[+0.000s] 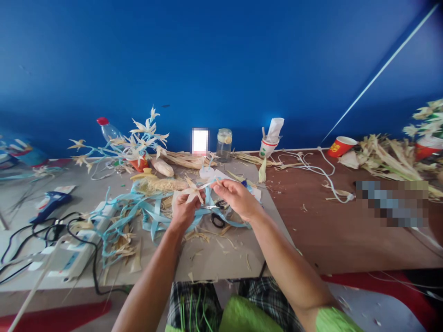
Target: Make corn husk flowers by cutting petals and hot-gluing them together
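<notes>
My left hand (pixel 186 210) is closed around the base of a pale corn-husk flower (pixel 192 190), its pointed petals spread above the fingers. To its right, my right hand (pixel 238 197) is in a pinch, thumb and fingertips together. A thin pale-blue strip (pixel 206 184) runs from the flower to those fingertips. Scissors with black handles (pixel 218 220) lie on the table beneath and between my hands. Tangled light-blue strips (pixel 152 214) spread to the left of my left hand, among husk scraps.
Left are a blue glue gun (pixel 51 205), a white power strip (pixel 78 253) and black cables. Behind stand finished husk flowers (pixel 145 133), a glass jar (pixel 224 143) and a paper cup (pixel 268 148). A red cup (pixel 341 146) and a husk pile (pixel 387 159) are on the right.
</notes>
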`<state>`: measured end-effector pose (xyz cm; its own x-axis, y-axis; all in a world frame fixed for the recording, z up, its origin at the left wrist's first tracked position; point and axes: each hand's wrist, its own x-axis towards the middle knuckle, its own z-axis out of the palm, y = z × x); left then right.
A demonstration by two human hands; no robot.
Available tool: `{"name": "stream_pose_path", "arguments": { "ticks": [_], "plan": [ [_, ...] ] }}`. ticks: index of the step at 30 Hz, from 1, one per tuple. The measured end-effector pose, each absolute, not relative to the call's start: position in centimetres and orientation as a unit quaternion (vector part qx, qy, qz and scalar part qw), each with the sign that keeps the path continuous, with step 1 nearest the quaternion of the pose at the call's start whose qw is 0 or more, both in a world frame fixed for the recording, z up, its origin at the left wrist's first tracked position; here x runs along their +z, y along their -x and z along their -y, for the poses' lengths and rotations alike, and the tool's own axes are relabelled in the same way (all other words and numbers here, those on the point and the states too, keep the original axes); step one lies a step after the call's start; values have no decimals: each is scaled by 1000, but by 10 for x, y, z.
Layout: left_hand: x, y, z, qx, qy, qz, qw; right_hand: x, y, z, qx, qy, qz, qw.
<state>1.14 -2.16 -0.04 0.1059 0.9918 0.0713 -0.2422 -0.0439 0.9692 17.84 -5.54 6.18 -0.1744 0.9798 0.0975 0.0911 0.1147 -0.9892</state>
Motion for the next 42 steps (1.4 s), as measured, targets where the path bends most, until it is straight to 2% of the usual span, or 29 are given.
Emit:
{"name": "stream_pose_path", "arguments": {
  "ticks": [5,9,15,21,27,34,38,42],
  "plan": [
    [-2,-11,20,558,-430,-334,626,59,-183,49,475,472,523,528],
    [-2,-11,17,562,-417,-307,645,49,-187,36,447,487,536,525],
    [-3,-11,16,559,-416,-316,644,37,-182,27,163,637,593,465],
    [-14,-11,14,527,-463,-317,639,40,-163,40,289,518,712,376],
    [-15,-10,15,493,-545,-326,595,33,-149,38,243,535,681,437],
    [-5,-13,18,462,-540,-380,591,49,-164,16,298,509,675,444],
    [-5,-16,16,443,-533,-430,579,49,-186,-26,263,547,610,510],
    [-6,-16,15,433,-557,-443,553,38,-195,-67,183,598,636,452]
  ]
}}
